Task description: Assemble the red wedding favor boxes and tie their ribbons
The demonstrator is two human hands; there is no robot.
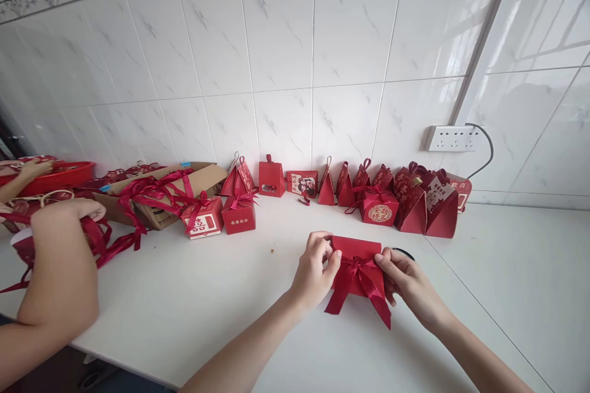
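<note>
Between my hands, above the white table, is a red gift box (pixel 364 249) with a dark red ribbon bow (pixel 358 265) tied on its front. Two loose ribbon tails hang below the bow. My left hand (pixel 318 267) grips the box's left side, thumb on the front. On the right side my right hand (pixel 405 282) pinches the box near the end of the bow loop, its other fingers curled partly out of sight. A black ring-shaped item (pixel 404 253) shows behind my right hand; what it is I cannot make out.
Several red triangular boxes (pixel 410 202) line the tiled wall, with bow-tied boxes (pixel 379 206) before them. At left, ribbons (pixel 157 193) drape over a cardboard box (pixel 209 177). A co-worker's arm (pixel 64 264) reaches in there, near a red basin (pixel 69 175). A power strip (pixel 452 139) is on the wall.
</note>
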